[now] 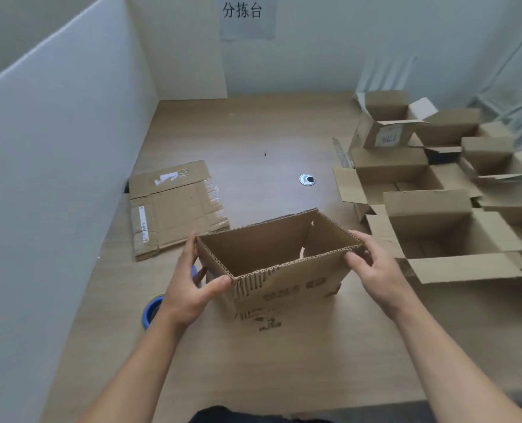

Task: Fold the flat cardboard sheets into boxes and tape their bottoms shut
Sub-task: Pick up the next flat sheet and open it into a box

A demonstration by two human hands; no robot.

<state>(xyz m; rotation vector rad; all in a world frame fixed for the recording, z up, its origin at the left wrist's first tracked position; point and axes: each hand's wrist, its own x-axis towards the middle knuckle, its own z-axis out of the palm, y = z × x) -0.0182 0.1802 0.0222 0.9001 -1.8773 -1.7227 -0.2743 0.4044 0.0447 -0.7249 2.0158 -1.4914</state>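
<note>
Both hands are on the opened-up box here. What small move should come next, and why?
Probably tip the box over so its bottom faces up. The left hand and right hand grip its two ends with the open mouth upward, so the underside is hidden and cannot be taped as it stands. The blue tape roll lies by the left wrist.
</note>
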